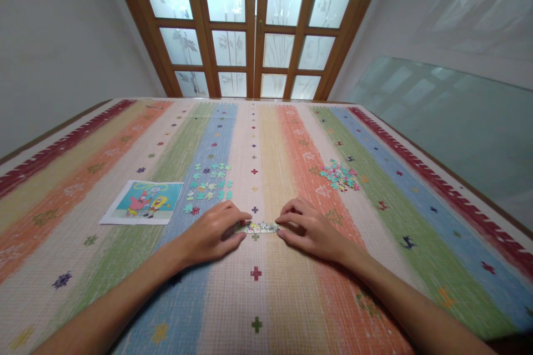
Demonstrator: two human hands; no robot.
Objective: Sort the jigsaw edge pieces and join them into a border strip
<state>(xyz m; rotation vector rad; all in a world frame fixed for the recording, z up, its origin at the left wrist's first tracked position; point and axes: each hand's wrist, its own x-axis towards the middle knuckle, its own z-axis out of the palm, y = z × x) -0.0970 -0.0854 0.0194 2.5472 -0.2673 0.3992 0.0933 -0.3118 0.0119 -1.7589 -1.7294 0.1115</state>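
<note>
A short strip of joined jigsaw puzzle pieces [262, 228] lies on the tablecloth in front of me, with a straight lower edge and a knobbed upper edge. My left hand [219, 230] has its thumb and fingers closed about the left end of the strip. At the opposite end, my right hand [310, 228] pinches the strip in the same way. The fingertips cover both ends. Left of the strip, loose jigsaw pieces [210, 182] are spread out in rough rows. A heap of more jigsaw pieces [340, 176] sits beyond my right hand.
A printed cartoon picture [145, 203] lies flat at the left, beside the spread pieces. A striped tablecloth [233, 299] covers the table. Wooden doors with frosted panes [228, 47] stand past the far edge, and a glass panel [437, 116] leans at the right.
</note>
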